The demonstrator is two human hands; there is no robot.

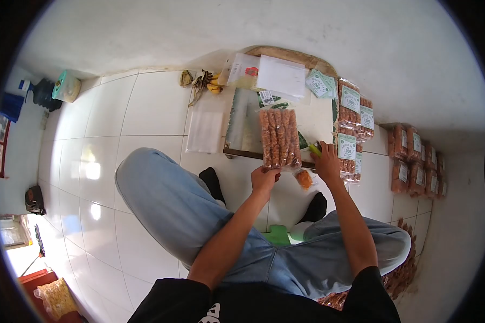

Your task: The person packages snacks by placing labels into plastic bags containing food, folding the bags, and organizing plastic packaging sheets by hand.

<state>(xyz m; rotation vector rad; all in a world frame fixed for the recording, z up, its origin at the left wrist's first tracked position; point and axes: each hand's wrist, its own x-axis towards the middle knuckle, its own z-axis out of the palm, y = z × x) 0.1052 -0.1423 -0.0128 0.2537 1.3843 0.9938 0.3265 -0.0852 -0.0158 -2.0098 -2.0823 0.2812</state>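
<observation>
While the clock stands centred on the packet in hand, we list from near to far. Item: blue jeans (172, 199), knees spread, two dark socks (213, 184) between. Item: left hand (265, 179), closed at six o'clock on the bottom edge of a clear packet (280, 138) of brown, knobbly sticks, which we find held over the near part of a low table (245, 129). Item: right hand (327, 161), four o'clock, fingers drawn in around a small green item (314, 150), perhaps a stapler, though it shows too small for us to be sure. Item: orange-filled bag (305, 179), five o'clock. Item: clear sleeves (205, 132), flat on the tiles, nine o'clock. Item: labelled packets (350, 100), stacked along the table's side, two to three o'clock. Item: green-and-white labels (322, 83), one o'clock; white sheets (281, 77), twelve. Item: bananas (215, 85), ten o'clock. Item: further packets (400, 176), well apart, three o'clock. Item, farthest: tub (69, 89) and water bottle (44, 96), between nine and ten.
</observation>
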